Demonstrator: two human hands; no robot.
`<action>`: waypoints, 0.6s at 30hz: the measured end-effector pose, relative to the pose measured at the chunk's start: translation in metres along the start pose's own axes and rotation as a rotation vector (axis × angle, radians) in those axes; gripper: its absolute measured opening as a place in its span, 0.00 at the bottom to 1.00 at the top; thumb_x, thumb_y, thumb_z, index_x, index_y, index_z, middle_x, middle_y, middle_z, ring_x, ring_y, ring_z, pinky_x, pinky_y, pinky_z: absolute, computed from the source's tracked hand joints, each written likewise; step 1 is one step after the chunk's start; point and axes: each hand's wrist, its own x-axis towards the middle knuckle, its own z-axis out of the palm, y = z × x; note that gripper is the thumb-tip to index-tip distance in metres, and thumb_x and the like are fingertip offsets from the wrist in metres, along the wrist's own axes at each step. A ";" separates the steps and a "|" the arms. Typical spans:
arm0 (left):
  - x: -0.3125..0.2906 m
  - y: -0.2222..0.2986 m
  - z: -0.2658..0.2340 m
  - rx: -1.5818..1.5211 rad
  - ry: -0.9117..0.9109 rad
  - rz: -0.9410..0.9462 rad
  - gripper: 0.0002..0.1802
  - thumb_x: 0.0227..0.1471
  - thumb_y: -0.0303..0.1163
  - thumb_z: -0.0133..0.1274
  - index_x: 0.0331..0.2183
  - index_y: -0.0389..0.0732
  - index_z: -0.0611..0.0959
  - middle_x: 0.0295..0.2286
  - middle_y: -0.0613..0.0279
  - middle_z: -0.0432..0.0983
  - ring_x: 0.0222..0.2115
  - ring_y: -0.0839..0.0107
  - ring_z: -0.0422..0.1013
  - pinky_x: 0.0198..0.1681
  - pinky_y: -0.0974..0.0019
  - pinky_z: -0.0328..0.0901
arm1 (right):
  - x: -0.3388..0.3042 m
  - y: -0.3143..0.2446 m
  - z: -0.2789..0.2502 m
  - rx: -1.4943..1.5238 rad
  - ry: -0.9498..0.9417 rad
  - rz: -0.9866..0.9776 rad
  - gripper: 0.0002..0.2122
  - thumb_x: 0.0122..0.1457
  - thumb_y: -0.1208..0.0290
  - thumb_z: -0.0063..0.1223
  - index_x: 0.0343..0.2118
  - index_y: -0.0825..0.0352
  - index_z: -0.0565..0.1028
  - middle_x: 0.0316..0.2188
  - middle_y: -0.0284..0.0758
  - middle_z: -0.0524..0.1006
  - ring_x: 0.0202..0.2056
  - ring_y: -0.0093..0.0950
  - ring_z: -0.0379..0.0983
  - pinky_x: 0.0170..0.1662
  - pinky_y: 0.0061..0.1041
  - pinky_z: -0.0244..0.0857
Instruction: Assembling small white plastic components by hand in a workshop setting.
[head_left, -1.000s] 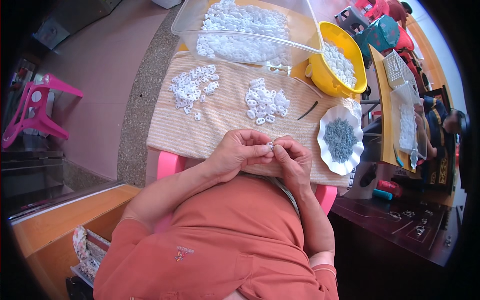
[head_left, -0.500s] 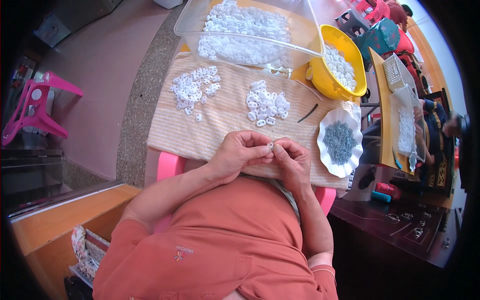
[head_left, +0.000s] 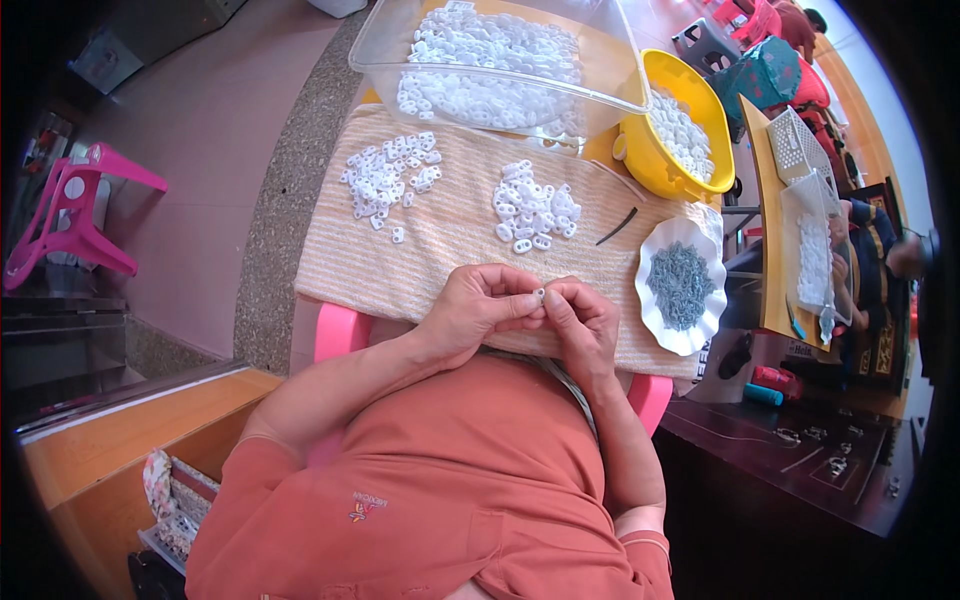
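Note:
A small white plastic piece (head_left: 541, 293) is pinched between both hands above the towel's near edge. My left hand (head_left: 468, 312) grips it with thumb and fingers, the other fingers curled. The fingertips of my right hand (head_left: 583, 318) close on the same piece from the other side, hiding most of it. On the striped towel (head_left: 350, 265) lie two heaps of white two-holed plastic pieces: a left heap (head_left: 383, 180) and a middle heap (head_left: 535, 205). A white scalloped dish (head_left: 690, 342) with tiny grey-blue parts stands right of my hands.
A clear plastic bin (head_left: 610, 97) full of white pieces stands at the back, beside a yellow basin (head_left: 655, 165) of similar pieces. A thin dark strip (head_left: 616, 226) lies near the dish. Pink stool (head_left: 120, 200) at left; another person's table (head_left: 765, 220) at right.
The white piece has turned slightly between my fingertips, and my fingers have shifted a little. The heaps and containers look the same.

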 end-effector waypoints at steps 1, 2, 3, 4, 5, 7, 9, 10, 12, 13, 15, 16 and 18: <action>0.000 -0.001 0.000 0.007 0.000 0.009 0.09 0.52 0.21 0.56 0.38 0.33 0.80 0.33 0.58 0.78 0.33 0.72 0.77 0.39 0.71 0.74 | 0.000 0.001 0.000 -0.008 0.003 0.011 0.07 0.62 0.75 0.49 0.31 0.73 0.75 0.29 0.30 0.75 0.29 0.17 0.72 0.35 0.15 0.66; 0.000 -0.001 0.000 0.006 0.001 0.011 0.09 0.52 0.21 0.56 0.38 0.33 0.80 0.33 0.58 0.78 0.33 0.72 0.77 0.39 0.71 0.74 | 0.000 0.001 0.000 -0.015 0.005 0.022 0.07 0.62 0.75 0.49 0.30 0.73 0.75 0.29 0.31 0.75 0.28 0.17 0.72 0.34 0.15 0.66; 0.000 -0.001 0.001 0.041 0.009 0.029 0.09 0.52 0.21 0.56 0.38 0.32 0.79 0.32 0.58 0.78 0.32 0.73 0.76 0.38 0.72 0.74 | -0.001 0.001 0.001 -0.016 0.004 0.022 0.07 0.62 0.75 0.49 0.30 0.73 0.75 0.29 0.31 0.75 0.28 0.17 0.72 0.34 0.15 0.66; -0.001 -0.002 0.002 0.075 0.018 0.047 0.09 0.52 0.22 0.56 0.38 0.31 0.79 0.32 0.58 0.78 0.31 0.73 0.76 0.37 0.72 0.73 | -0.001 0.001 0.001 -0.009 0.009 0.031 0.07 0.62 0.76 0.49 0.30 0.73 0.75 0.29 0.31 0.75 0.28 0.18 0.72 0.34 0.15 0.66; -0.001 -0.002 0.001 0.074 0.019 0.048 0.09 0.52 0.22 0.56 0.38 0.31 0.79 0.32 0.58 0.78 0.31 0.73 0.76 0.37 0.72 0.73 | -0.001 0.001 0.001 -0.001 0.014 0.040 0.07 0.62 0.76 0.49 0.30 0.73 0.75 0.29 0.31 0.75 0.28 0.18 0.72 0.34 0.15 0.66; -0.001 -0.004 -0.001 0.121 0.025 0.053 0.09 0.52 0.21 0.56 0.38 0.32 0.79 0.33 0.58 0.78 0.32 0.72 0.76 0.39 0.71 0.74 | 0.000 0.001 0.001 -0.032 0.008 0.035 0.06 0.62 0.76 0.50 0.30 0.73 0.75 0.29 0.31 0.75 0.28 0.17 0.72 0.34 0.15 0.66; -0.001 -0.002 0.000 0.114 0.016 0.060 0.09 0.52 0.21 0.55 0.38 0.33 0.79 0.33 0.58 0.78 0.33 0.73 0.76 0.39 0.71 0.74 | 0.001 0.001 0.000 -0.062 0.004 0.029 0.06 0.62 0.76 0.50 0.31 0.73 0.75 0.29 0.31 0.75 0.29 0.17 0.72 0.35 0.15 0.66; -0.001 -0.002 0.000 0.107 0.007 0.064 0.09 0.53 0.22 0.55 0.38 0.33 0.78 0.33 0.58 0.78 0.33 0.73 0.76 0.39 0.71 0.74 | 0.001 -0.001 0.000 -0.061 0.005 0.048 0.06 0.62 0.76 0.50 0.31 0.73 0.76 0.29 0.31 0.76 0.30 0.17 0.72 0.35 0.15 0.66; -0.001 -0.002 0.000 0.091 0.010 0.058 0.09 0.53 0.22 0.55 0.38 0.33 0.78 0.33 0.59 0.78 0.33 0.73 0.76 0.40 0.71 0.74 | 0.003 -0.003 0.000 -0.060 0.005 0.065 0.06 0.62 0.76 0.50 0.32 0.73 0.76 0.30 0.31 0.76 0.30 0.17 0.72 0.36 0.15 0.66; -0.001 -0.001 0.000 0.074 0.014 0.050 0.09 0.53 0.22 0.55 0.38 0.33 0.78 0.33 0.59 0.77 0.34 0.73 0.76 0.40 0.71 0.74 | 0.003 -0.006 0.000 -0.042 0.004 0.080 0.06 0.62 0.76 0.50 0.33 0.73 0.76 0.30 0.30 0.76 0.30 0.16 0.71 0.36 0.15 0.66; -0.001 0.001 0.001 0.055 0.026 0.035 0.09 0.53 0.22 0.55 0.38 0.34 0.78 0.33 0.60 0.77 0.34 0.73 0.76 0.40 0.70 0.74 | 0.004 -0.009 0.000 -0.024 0.000 0.095 0.06 0.62 0.76 0.50 0.35 0.73 0.77 0.30 0.30 0.76 0.31 0.16 0.71 0.36 0.15 0.66; -0.002 0.002 0.002 0.036 0.039 0.019 0.09 0.54 0.22 0.54 0.39 0.35 0.78 0.34 0.60 0.77 0.34 0.73 0.76 0.41 0.70 0.74 | 0.004 -0.010 0.000 -0.017 0.005 0.075 0.07 0.61 0.75 0.51 0.37 0.73 0.77 0.31 0.30 0.76 0.31 0.16 0.71 0.36 0.15 0.66; -0.003 0.004 0.003 0.008 0.050 0.027 0.09 0.54 0.22 0.54 0.39 0.34 0.78 0.33 0.59 0.77 0.34 0.73 0.76 0.40 0.70 0.74 | 0.006 -0.014 -0.003 -0.012 0.009 0.056 0.07 0.61 0.75 0.51 0.38 0.73 0.77 0.32 0.31 0.76 0.31 0.16 0.71 0.36 0.15 0.66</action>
